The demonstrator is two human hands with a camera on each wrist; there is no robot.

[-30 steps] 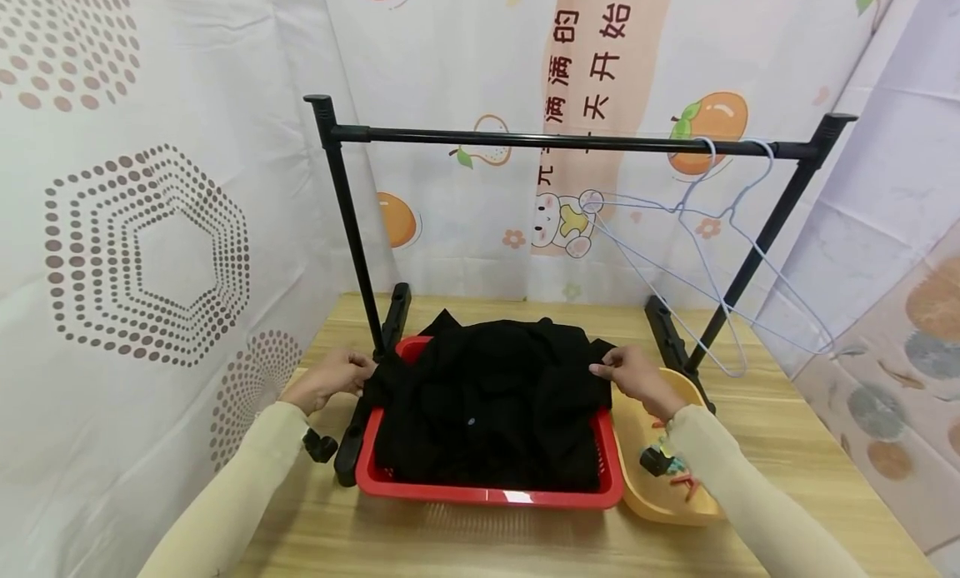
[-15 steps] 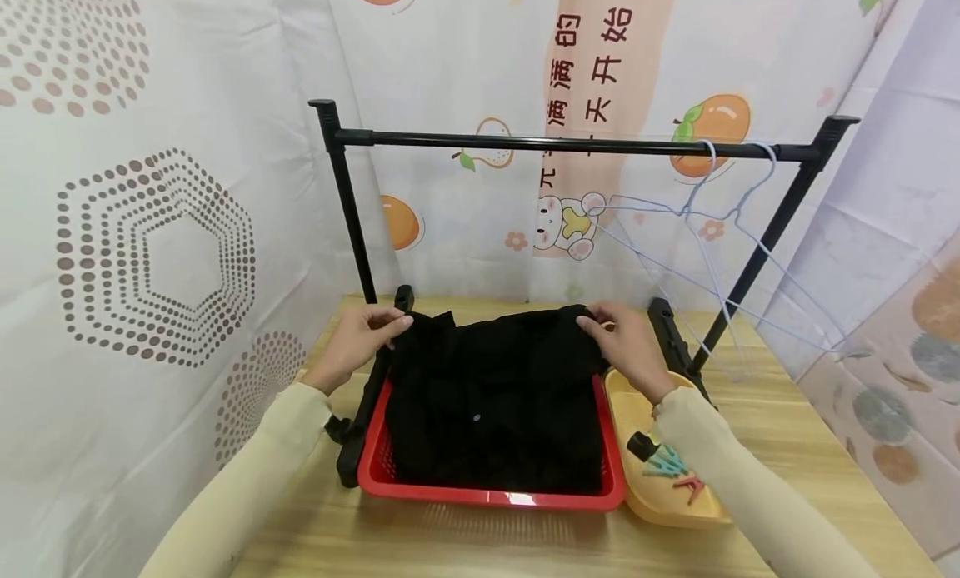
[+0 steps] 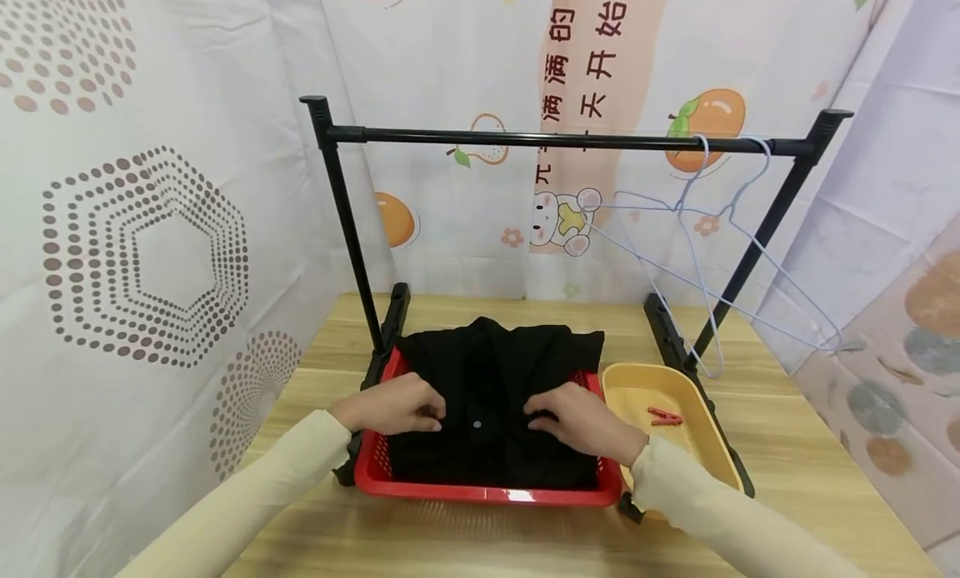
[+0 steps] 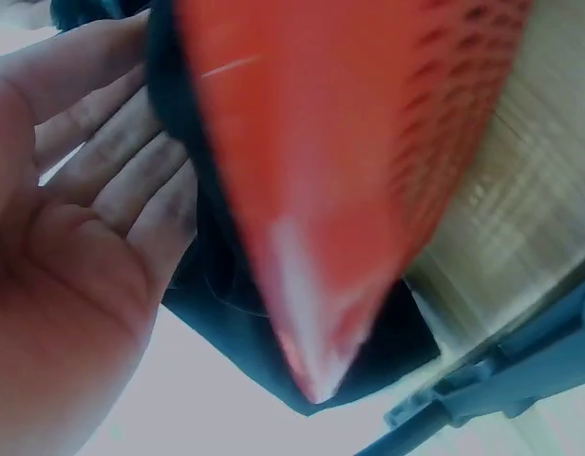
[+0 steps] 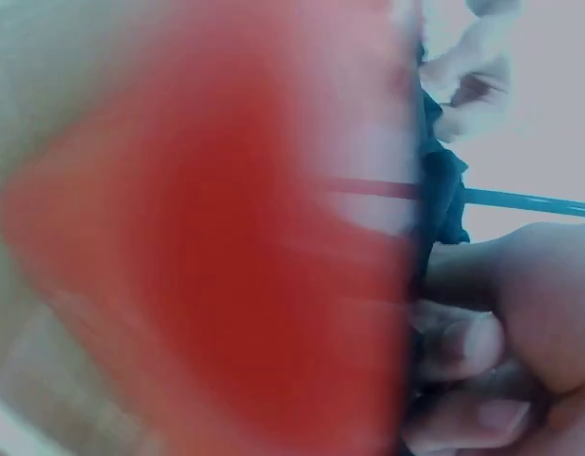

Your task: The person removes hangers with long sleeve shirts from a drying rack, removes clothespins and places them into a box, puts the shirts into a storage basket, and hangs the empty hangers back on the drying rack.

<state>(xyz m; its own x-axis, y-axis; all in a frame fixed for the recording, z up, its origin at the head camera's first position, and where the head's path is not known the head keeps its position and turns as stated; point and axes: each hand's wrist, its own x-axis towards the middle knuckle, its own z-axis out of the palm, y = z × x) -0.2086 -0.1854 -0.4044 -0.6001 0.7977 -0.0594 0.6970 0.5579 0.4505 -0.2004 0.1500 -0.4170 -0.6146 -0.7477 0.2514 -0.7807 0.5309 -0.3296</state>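
Note:
A crumpled black garment [image 3: 480,378] with one small round button [image 3: 477,425] fills the red basket [image 3: 480,495], its upper part draped over the far rim. Over the garment's left side lies my left hand [image 3: 405,405], thumb and fingers apart. The left wrist view has the same hand [image 4: 93,218] with its fingers stretched out against the dark cloth [image 4: 221,328]. On the right side my right hand [image 3: 581,420] mirrors it, thumb and fingers apart in the head view. In the right wrist view its fingers [image 5: 482,342] are loosely bent at the cloth beside the blurred basket wall.
Behind the basket stands a black clothes rack [image 3: 525,137]. Two pale blue hangers [image 3: 682,207] hang at the right of its bar. A yellow tray [image 3: 720,432] holding a red clothespin [image 3: 665,417] sits right of the basket, partly behind my right forearm. Patterned curtains enclose the table.
Both hands have let go of the garment's upper corners and come down toward me, inward over its middle. The cloth now lies spread over the far rim.

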